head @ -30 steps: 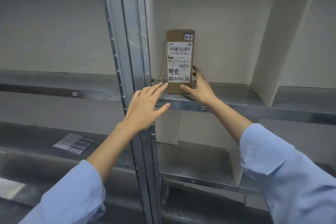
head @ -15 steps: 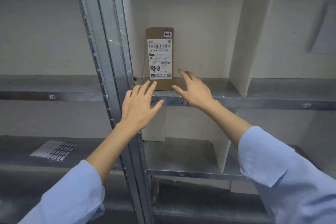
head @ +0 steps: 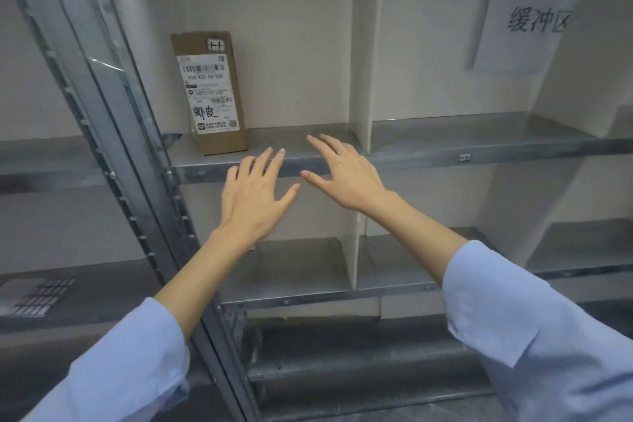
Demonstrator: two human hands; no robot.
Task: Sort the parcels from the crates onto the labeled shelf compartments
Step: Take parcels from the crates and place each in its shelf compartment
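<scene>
Parcel (head: 212, 92) stands on end on the shelf (head: 479, 137), at the left of its compartment, near the post (head: 102, 113) and well left of the white divider (head: 363, 44), with its printed label facing near. It stands in the same spot as a second ago, but no hand touches it now. Right hand (head: 346, 175), whose fingers and thumb lay against the parcel's lower right edge a second ago and were just off it half a second ago, is now well to the right of it, open, with fingers straight and spread over the shelf's near edge. Left hand (head: 255, 197), which was in front of the post earlier, is now right of the post and below the parcel, also open and empty, its fingertips (head: 279, 152) reaching up over the shelf's front lip. The two thumbs point toward each other, close but apart. Both forearms are bare above light blue sleeves (head: 534, 325). The view has swung right since the earlier frames, so a paper sign (head: 524, 27) with handwritten characters now shows on the far wall in the next compartment to the right. A label sheet (head: 30, 296) lies on the lower shelf at far left.
</scene>
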